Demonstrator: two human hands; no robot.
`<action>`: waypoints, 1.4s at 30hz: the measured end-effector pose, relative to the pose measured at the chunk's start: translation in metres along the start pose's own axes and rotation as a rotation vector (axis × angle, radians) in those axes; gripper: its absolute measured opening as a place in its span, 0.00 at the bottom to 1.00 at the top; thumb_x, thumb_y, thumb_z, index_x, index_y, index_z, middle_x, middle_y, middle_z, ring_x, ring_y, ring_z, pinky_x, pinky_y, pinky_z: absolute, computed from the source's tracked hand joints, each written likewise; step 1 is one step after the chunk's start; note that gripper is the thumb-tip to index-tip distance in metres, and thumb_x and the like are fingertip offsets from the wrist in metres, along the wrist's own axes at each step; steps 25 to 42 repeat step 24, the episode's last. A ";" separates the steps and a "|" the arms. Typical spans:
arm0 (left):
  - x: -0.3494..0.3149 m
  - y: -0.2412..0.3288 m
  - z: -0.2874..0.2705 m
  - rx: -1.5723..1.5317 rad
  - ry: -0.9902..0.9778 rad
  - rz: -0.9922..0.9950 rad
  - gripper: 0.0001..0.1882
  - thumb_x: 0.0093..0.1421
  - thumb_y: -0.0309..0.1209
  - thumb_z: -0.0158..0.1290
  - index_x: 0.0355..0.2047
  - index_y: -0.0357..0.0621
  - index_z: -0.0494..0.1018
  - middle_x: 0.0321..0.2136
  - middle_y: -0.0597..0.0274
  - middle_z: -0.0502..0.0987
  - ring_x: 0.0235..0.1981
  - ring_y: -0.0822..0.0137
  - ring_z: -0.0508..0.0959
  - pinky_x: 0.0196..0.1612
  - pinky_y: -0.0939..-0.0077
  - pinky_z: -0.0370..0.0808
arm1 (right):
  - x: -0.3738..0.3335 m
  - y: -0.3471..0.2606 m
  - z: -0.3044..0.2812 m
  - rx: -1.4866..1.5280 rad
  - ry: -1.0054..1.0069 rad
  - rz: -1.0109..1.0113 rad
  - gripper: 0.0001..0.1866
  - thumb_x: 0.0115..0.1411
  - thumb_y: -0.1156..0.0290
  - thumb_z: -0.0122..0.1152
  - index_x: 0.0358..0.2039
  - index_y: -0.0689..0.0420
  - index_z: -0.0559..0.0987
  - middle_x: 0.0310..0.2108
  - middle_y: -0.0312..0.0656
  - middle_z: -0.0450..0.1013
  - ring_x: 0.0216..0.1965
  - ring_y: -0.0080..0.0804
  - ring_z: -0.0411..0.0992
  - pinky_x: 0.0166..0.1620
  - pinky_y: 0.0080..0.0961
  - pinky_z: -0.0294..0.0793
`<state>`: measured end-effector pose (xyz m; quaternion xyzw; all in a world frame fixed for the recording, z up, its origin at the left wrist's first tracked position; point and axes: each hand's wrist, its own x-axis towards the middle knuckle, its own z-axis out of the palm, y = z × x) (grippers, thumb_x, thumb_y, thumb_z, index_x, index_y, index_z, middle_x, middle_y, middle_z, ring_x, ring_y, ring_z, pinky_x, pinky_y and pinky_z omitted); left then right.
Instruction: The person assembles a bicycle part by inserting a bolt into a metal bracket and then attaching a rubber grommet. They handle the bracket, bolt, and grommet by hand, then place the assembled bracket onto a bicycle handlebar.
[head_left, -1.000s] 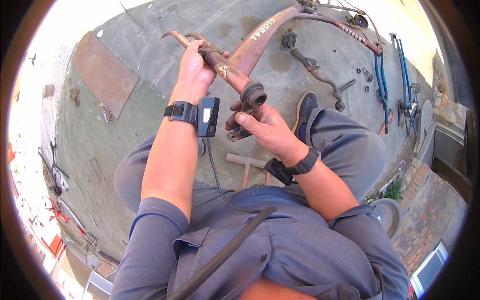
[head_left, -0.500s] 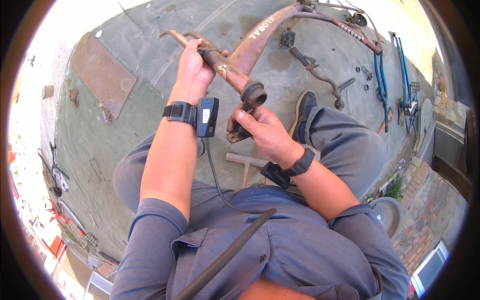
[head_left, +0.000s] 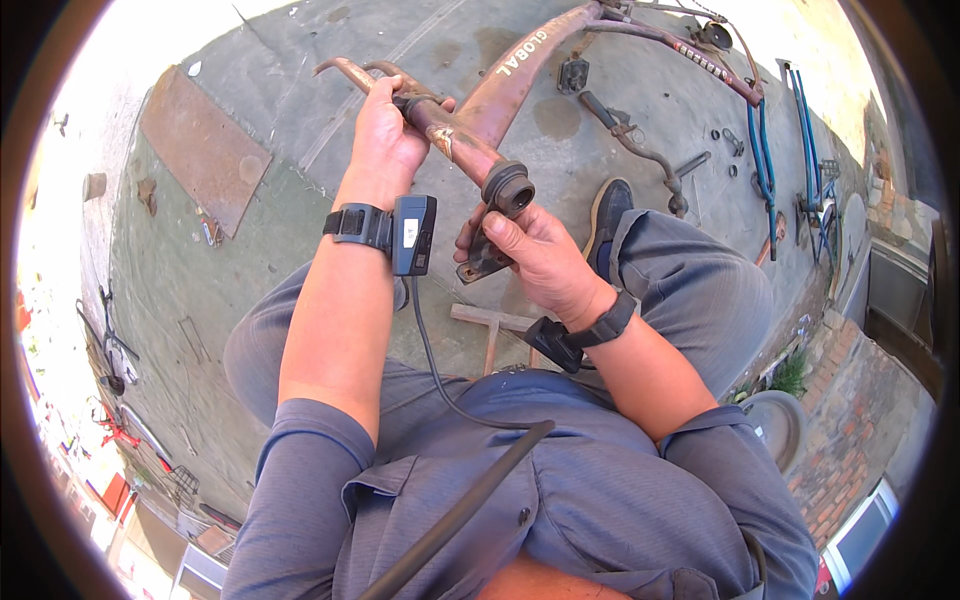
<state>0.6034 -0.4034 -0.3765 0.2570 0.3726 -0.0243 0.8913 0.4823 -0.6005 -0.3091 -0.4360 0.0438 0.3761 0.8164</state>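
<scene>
A worn, reddish-brown bicycle frame [head_left: 524, 68] slants toward me, its head tube [head_left: 447, 132] in front of my chest. My left hand [head_left: 392, 135] grips it at the far end of the head tube, beside the curved fork [head_left: 352, 72]. At the near end sits a dark, threaded headset ring [head_left: 508, 188] with an open round hole. Just under that ring, my right hand [head_left: 548, 258] is closed on a dark metal bracket [head_left: 486, 262] with a hole in its end. The thumb lies on top; the other fingers are partly hidden behind it.
Handlebars [head_left: 640, 150] and a pedal [head_left: 573, 74] lie beyond the frame. Blue tubes [head_left: 803, 130] are at the right. A hammer-like T-shaped tool [head_left: 492, 322] lies between my legs. At the left is a brown sheet [head_left: 205, 150]. A cable [head_left: 430, 345] hangs from my left wrist.
My right hand has shifted slightly to the right, its thumb moving along the bracket, which has tilted a little. My left hand and the frame look the same.
</scene>
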 end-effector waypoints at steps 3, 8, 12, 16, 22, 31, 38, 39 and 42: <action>0.000 0.000 0.000 0.013 -0.005 -0.003 0.16 0.64 0.33 0.48 0.45 0.35 0.60 0.46 0.42 0.66 0.45 0.38 0.74 0.53 0.32 0.74 | -0.005 -0.011 -0.008 -0.007 0.005 -0.043 0.27 0.66 0.48 0.58 0.52 0.59 0.72 0.42 0.43 0.76 0.46 0.35 0.77 0.48 0.30 0.74; -0.004 -0.001 0.003 0.032 0.012 0.035 0.18 0.65 0.33 0.48 0.47 0.33 0.59 0.47 0.41 0.66 0.46 0.36 0.74 0.52 0.32 0.74 | -0.001 -0.010 -0.016 0.131 -0.087 -0.018 0.32 0.68 0.43 0.49 0.55 0.61 0.71 0.47 0.48 0.76 0.51 0.41 0.76 0.51 0.34 0.72; -0.004 0.001 0.003 0.026 0.024 -0.010 0.19 0.65 0.34 0.48 0.48 0.33 0.59 0.47 0.41 0.66 0.46 0.36 0.74 0.53 0.32 0.73 | 0.000 -0.007 -0.020 0.228 -0.121 0.004 0.34 0.71 0.41 0.40 0.57 0.61 0.71 0.51 0.51 0.76 0.55 0.44 0.74 0.53 0.34 0.70; -0.001 0.000 0.001 0.017 0.012 -0.012 0.20 0.65 0.34 0.48 0.49 0.32 0.58 0.47 0.42 0.66 0.46 0.36 0.74 0.53 0.33 0.73 | 0.001 -0.007 -0.023 0.271 -0.112 0.061 0.36 0.71 0.39 0.35 0.57 0.60 0.71 0.51 0.50 0.76 0.55 0.45 0.73 0.51 0.30 0.68; 0.002 -0.002 -0.001 0.017 0.004 -0.003 0.21 0.65 0.35 0.48 0.49 0.32 0.58 0.47 0.42 0.66 0.46 0.36 0.74 0.54 0.32 0.73 | 0.001 -0.003 -0.025 0.266 -0.095 0.073 0.36 0.70 0.39 0.36 0.58 0.60 0.70 0.51 0.50 0.76 0.56 0.45 0.73 0.50 0.29 0.67; 0.001 -0.001 0.000 0.019 0.001 0.002 0.21 0.65 0.35 0.49 0.50 0.32 0.58 0.47 0.43 0.66 0.47 0.38 0.74 0.54 0.32 0.72 | 0.001 -0.003 -0.025 0.273 -0.097 0.073 0.36 0.70 0.39 0.36 0.58 0.60 0.70 0.51 0.50 0.76 0.56 0.46 0.73 0.50 0.29 0.67; 0.001 -0.001 0.000 0.019 0.001 0.002 0.21 0.65 0.35 0.49 0.50 0.32 0.58 0.47 0.43 0.66 0.47 0.38 0.74 0.54 0.32 0.72 | 0.001 -0.003 -0.025 0.273 -0.097 0.073 0.36 0.70 0.39 0.36 0.58 0.60 0.70 0.51 0.50 0.76 0.56 0.46 0.73 0.50 0.29 0.67; 0.001 -0.001 0.000 0.019 0.001 0.002 0.21 0.65 0.35 0.49 0.50 0.32 0.58 0.47 0.43 0.66 0.47 0.38 0.74 0.54 0.32 0.72 | 0.001 -0.003 -0.025 0.273 -0.097 0.073 0.36 0.70 0.39 0.36 0.58 0.60 0.70 0.51 0.50 0.76 0.56 0.46 0.73 0.50 0.29 0.67; 0.001 -0.001 0.000 0.019 0.001 0.002 0.21 0.65 0.35 0.49 0.50 0.32 0.58 0.47 0.43 0.66 0.47 0.38 0.74 0.54 0.32 0.72 | 0.001 -0.003 -0.025 0.273 -0.097 0.073 0.36 0.70 0.39 0.36 0.58 0.60 0.70 0.51 0.50 0.76 0.56 0.46 0.73 0.50 0.29 0.67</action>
